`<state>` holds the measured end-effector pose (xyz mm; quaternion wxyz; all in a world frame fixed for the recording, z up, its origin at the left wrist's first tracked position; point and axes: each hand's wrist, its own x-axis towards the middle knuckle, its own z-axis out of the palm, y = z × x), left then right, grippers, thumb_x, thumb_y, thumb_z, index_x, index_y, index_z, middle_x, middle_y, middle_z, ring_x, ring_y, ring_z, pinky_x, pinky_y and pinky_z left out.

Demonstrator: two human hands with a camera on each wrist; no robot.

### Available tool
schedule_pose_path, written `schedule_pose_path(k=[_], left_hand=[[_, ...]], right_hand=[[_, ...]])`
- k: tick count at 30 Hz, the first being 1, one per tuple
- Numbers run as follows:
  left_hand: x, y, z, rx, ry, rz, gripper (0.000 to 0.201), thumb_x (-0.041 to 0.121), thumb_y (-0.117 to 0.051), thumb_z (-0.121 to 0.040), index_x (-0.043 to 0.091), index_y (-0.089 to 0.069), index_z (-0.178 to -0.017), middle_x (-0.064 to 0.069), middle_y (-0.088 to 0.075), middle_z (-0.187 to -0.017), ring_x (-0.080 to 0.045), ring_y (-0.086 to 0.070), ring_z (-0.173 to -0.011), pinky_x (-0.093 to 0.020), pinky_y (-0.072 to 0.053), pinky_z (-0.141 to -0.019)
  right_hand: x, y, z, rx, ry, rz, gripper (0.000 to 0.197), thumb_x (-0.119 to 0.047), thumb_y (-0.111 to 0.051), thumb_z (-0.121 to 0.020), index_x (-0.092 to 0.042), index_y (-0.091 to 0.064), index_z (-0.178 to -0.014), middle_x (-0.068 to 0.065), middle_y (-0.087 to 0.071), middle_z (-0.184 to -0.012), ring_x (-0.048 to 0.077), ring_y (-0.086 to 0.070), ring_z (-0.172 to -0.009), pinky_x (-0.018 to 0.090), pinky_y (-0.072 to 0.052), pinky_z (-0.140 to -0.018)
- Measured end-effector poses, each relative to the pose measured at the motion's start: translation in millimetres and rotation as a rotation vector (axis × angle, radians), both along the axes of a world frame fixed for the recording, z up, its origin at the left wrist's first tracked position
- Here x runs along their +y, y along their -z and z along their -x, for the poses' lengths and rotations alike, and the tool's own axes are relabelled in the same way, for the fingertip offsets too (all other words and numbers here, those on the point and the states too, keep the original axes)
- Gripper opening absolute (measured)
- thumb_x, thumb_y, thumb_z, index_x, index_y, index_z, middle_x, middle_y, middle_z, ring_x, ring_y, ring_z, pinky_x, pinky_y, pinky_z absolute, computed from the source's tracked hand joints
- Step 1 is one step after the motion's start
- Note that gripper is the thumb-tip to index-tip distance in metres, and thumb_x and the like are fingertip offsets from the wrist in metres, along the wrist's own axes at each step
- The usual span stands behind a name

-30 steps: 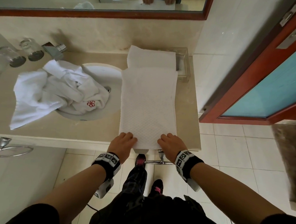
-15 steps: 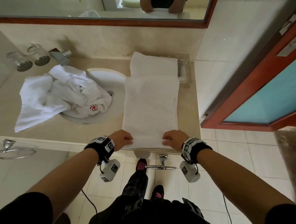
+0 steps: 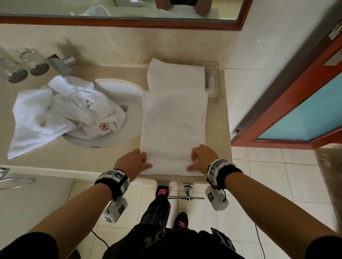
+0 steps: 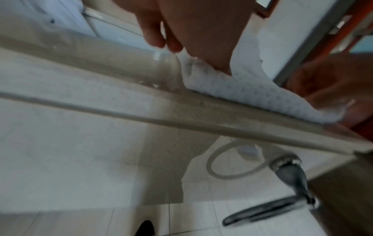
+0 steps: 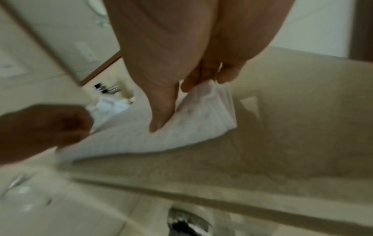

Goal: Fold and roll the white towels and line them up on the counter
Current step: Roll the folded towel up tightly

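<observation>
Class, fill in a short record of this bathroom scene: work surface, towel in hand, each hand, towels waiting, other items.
Work surface: counter
Towel in hand: folded towel, near end lifted
Left hand: grips near left corner
Right hand: grips near right corner
Waiting: crumpled towels over sink
Other: two glasses, mirror

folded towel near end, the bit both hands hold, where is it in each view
Head: folded towel at centre, its near end between left hand and right hand.
Left wrist: upper right, at the counter edge.
Right wrist: centre, under the thumb.
Shared landmark: the counter edge.
</observation>
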<state>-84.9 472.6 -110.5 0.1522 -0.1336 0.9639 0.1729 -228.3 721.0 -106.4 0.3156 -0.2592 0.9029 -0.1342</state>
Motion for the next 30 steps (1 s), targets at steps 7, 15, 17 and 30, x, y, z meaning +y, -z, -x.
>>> schedule_pose_path(k=[7, 15, 17, 30], left_hand=[[21.1, 5.1, -0.9, 0.239, 0.586, 0.237, 0.036, -0.001, -0.082, -0.051, 0.016, -0.065, -0.077, 0.000, -0.059, -0.071, -0.022, -0.053, -0.061, -0.028, -0.042, -0.049], [44.1, 2.7, -18.3, 0.123, 0.454, 0.321, 0.034, 0.033, -0.068, -0.077, 0.018, -0.053, -0.104, 0.001, -0.058, -0.090, -0.019, -0.054, -0.070, -0.030, -0.048, -0.062], [50.0, 3.8, -19.1, 0.082, 0.454, 0.352, 0.043, 0.032, -0.077, -0.068, 0.017, -0.054, -0.101, 0.000, -0.056, -0.085, -0.019, -0.054, -0.067, -0.031, -0.047, -0.059], [21.4, -25.1, 38.7, -0.364, 0.249, 0.006, 0.034, 0.037, -0.057, -0.093, 0.024, -0.058, -0.124, -0.001, -0.065, -0.114, -0.022, -0.061, -0.102, -0.035, -0.048, -0.089]], right_hand=[[-8.1, 7.5, -28.8, 0.136, -0.482, 0.111, 0.037, 0.013, -0.053, -0.079, -0.005, -0.068, -0.108, 0.012, -0.059, -0.116, 0.030, -0.052, -0.106, 0.038, -0.047, -0.085], [7.5, 20.1, -52.4, 0.195, -0.345, 0.210, 0.060, -0.026, -0.084, -0.068, -0.008, -0.059, -0.121, 0.008, -0.055, -0.118, 0.028, -0.049, -0.103, 0.042, -0.048, -0.089], [3.3, 18.1, -48.0, 0.173, -0.340, 0.195, 0.056, -0.019, -0.082, -0.072, -0.008, -0.059, -0.122, 0.009, -0.055, -0.119, 0.028, -0.048, -0.107, 0.038, -0.045, -0.091], [-16.3, -5.7, -6.8, -0.215, -0.103, 0.064, 0.022, -0.026, -0.068, -0.088, -0.014, -0.073, -0.105, 0.003, -0.071, -0.101, 0.018, -0.062, -0.089, 0.029, -0.049, -0.081]])
